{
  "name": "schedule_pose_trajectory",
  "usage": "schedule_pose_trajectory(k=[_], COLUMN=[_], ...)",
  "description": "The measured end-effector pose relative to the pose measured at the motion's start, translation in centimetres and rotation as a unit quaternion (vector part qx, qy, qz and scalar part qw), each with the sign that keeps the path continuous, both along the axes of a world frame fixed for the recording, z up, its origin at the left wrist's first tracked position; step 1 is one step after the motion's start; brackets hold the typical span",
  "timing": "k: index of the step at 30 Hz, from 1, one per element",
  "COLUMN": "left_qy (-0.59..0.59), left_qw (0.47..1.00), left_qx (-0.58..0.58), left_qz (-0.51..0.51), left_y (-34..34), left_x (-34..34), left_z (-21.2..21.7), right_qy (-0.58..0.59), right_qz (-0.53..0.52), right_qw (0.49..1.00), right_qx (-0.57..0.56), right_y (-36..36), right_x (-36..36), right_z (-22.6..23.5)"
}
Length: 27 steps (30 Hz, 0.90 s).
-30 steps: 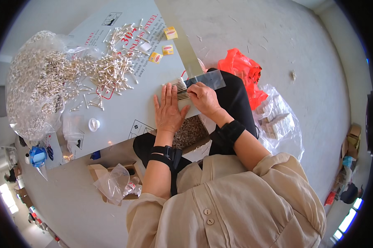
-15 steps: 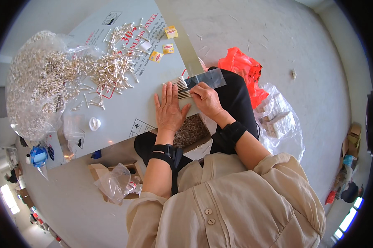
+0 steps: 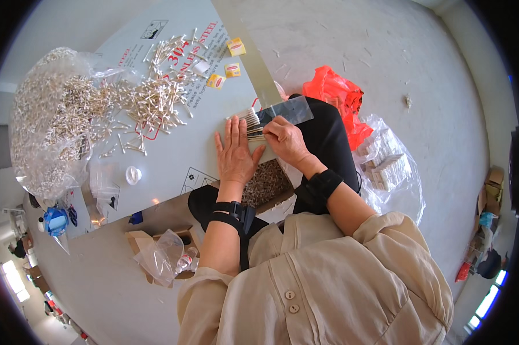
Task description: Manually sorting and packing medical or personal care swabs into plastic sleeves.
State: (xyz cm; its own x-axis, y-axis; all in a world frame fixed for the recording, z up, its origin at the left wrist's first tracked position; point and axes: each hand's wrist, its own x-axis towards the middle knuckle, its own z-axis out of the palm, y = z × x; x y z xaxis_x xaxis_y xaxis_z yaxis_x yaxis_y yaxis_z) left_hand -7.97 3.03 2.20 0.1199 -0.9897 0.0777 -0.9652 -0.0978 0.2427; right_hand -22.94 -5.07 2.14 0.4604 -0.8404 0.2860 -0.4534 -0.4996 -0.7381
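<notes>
2 hands [image 3: 259,149], 3 yellow packets [image 3: 232,70]

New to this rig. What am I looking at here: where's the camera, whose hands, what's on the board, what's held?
No machine here: a person works with bare hands. The one picture comes from a fisheye camera on their head, looking down, so straight edges bend near the rim and the forearms enter from below. The left hand lies flat, fingers spread, on a grey board. The right hand pinches a row of thin sticks into a clear plastic sleeve. On the board lie a loose pile of the same small sticks, three small yellow packets and a white cap. A big clear bag of sticks sits at the left, an orange bag on the floor.
</notes>
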Motion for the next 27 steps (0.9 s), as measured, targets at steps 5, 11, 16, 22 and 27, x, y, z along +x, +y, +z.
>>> schedule_pose_trajectory(k=[5,11,16,22,27], left_qy=[0.006,0.006,0.006,0.008,0.015], left_qw=[1.000,1.000,1.000,1.000,1.000], left_qx=[-0.002,0.002,0.000,0.010,0.004], left_qz=[-0.001,-0.001,-0.003,0.000,0.000], left_y=[0.0,0.0,0.0,0.0,0.0], left_x=[0.0,0.1,0.1,0.1,0.0], left_z=[0.0,-0.1,-0.3,-0.3,-0.1], right_qy=[0.002,0.046,0.055,0.067,0.071], right_qz=[-0.014,-0.006,-0.013,-0.012,-0.020], right_qw=[1.000,0.999,0.998,0.997,0.997], right_qx=[-0.005,0.017,0.028,0.029,0.030], right_y=[0.0,-0.3,-1.5,-2.2,-2.0], right_x=[0.2,0.5,1.5,2.1,2.2], right_z=[0.0,0.5,1.2,1.1,1.1])
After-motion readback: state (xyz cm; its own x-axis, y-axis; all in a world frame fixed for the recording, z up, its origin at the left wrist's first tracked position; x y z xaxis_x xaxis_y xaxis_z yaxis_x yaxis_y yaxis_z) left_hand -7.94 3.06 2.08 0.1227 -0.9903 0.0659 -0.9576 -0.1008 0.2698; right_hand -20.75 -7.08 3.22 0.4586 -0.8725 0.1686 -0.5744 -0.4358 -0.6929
